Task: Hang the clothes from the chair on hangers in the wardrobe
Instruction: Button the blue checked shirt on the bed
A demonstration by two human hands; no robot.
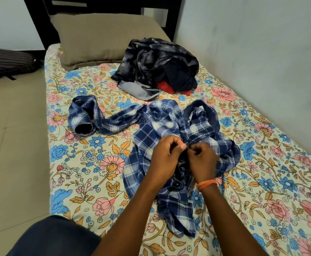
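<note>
A blue and white checked shirt (160, 124) lies spread on the bed, one sleeve stretched out to the left. My left hand (166, 154) and my right hand (201, 159) meet over the shirt's front, each pinching the cloth at its opening between thumb and curled fingers. An orange band sits on my right wrist. Behind the shirt lies a heap of other clothes (156, 69): dark patterned, grey, black and red pieces. No hanger, chair or wardrobe is in view.
The bed (81, 163) has a floral sheet and a brown pillow (99, 37) at its head against a dark headboard. A wall runs along the bed's right side. Tiled floor lies to the left, with a dark striped bag (5, 61) on it.
</note>
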